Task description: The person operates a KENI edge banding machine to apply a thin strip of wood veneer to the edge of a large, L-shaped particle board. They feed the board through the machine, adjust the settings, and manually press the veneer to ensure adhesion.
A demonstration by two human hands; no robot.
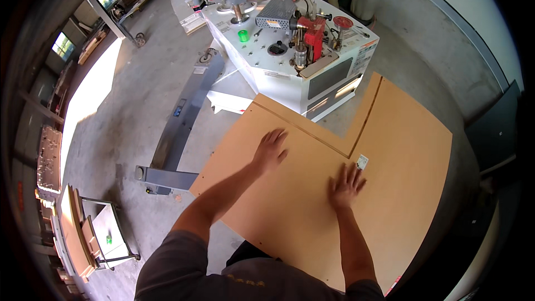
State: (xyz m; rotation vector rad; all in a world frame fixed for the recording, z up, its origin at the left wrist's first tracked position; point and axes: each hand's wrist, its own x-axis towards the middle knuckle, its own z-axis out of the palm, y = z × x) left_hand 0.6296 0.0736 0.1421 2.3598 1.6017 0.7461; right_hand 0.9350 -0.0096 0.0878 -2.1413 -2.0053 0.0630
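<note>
Both hands are pressing flat on a large L-shaped brown fibreboard panel [290,206], fingers spread, gripping nothing. The left hand [270,150] is lying palm-down near the panel's upper left part, fingers pointing up-right. The right hand [345,185] is resting palm-down just below the panel's inner corner, fingertips just beside a small white label [362,161] stuck on the board. The panel is lying level in front of the person, its notch facing a white edge-banding machine [290,50] and its far edge reaching close to the machine's base. What is carrying the panel underneath is hidden. A grey steel support arm [184,117] is running across the concrete floor [139,89] to the left of the panel. Stacked boards [75,234] are standing at far lower left.
</note>
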